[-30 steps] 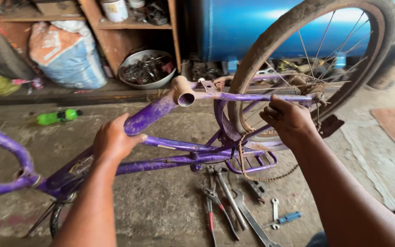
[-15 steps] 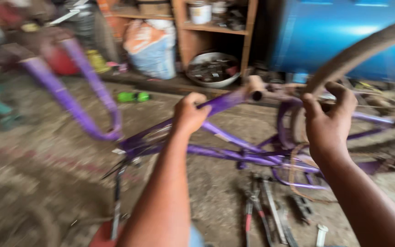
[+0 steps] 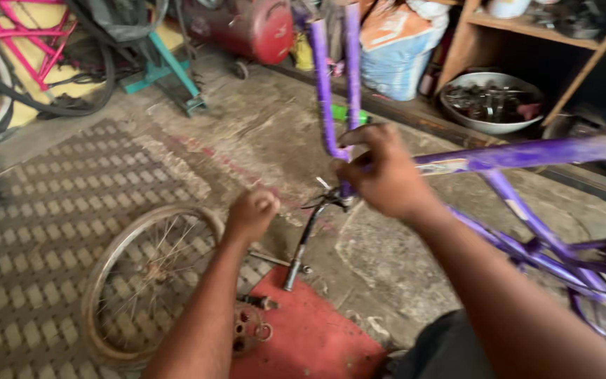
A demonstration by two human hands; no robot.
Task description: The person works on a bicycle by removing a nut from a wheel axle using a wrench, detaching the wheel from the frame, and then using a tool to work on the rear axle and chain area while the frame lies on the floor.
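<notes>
My right hand (image 3: 386, 174) is closed around the front end of a purple bicycle frame (image 3: 527, 153), where the top tube meets the purple handlebars (image 3: 324, 91) that rise toward the back. A black lever with a cable (image 3: 304, 238) hangs just below that hand. My left hand (image 3: 250, 213) is a closed fist, apart from the frame, hovering over the rim of a bare spoked wheel (image 3: 145, 281) that lies flat on the floor. Nothing shows inside the fist.
A red mat (image 3: 310, 340) with a rusty sprocket (image 3: 250, 330) lies near me. At the back are a pink bicycle (image 3: 8, 35), a teal stand (image 3: 170, 70), a red tank (image 3: 254, 28), a sack (image 3: 394, 52), a green bottle (image 3: 348, 114), a bowl of metal parts (image 3: 492, 105) and a wooden shelf (image 3: 527, 31).
The view has swung left toward the bicycle's front. My right hand has shifted to the front of the frame, and my left hand has come off the frame and dropped over the wheel.
</notes>
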